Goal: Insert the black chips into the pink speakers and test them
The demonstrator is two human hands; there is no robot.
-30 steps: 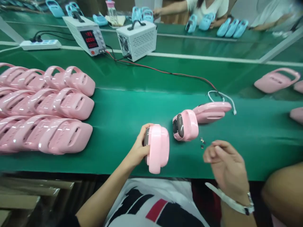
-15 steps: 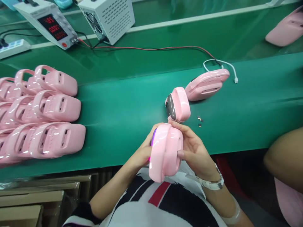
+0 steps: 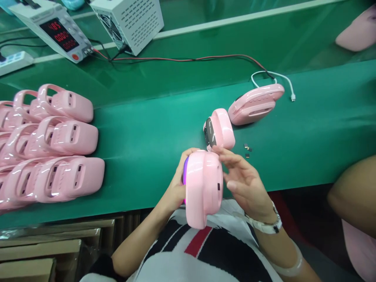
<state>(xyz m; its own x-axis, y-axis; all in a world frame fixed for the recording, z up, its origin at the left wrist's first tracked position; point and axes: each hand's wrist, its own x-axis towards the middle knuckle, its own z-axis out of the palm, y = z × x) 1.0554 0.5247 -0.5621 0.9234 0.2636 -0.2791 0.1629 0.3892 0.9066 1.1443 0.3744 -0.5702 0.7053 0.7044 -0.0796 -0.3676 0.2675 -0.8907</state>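
Observation:
My left hand [image 3: 175, 188] grips a pink portable speaker [image 3: 202, 190] from its left side, where a purple glow shows along the front. A dark slot is visible on the speaker's right side. Beside that side, my right hand [image 3: 245, 184] is open with its fingers apart; its index fingertip is near the speaker's upper end, and I cannot tell whether it touches. Just beyond stands a second pink speaker [image 3: 225, 129] with a dark front panel. Another pink speaker [image 3: 257, 103] sits behind it, by a white cable [image 3: 289, 84]. Several tiny black cards [image 3: 247, 148] lie to the right.
Rows of pink speakers [image 3: 80, 135] with handles fill the left of the green table [image 3: 147, 137]. A power supply [image 3: 58, 33] with red digits and a vented grey box [image 3: 129, 23] stand at the back, with a red wire running right. Another person's arm [image 3: 355, 196] is at the right.
My right thumb and fingers have come away from the speaker's right side and spread, uncovering the dark slot. The speaker has turned slightly in my left hand.

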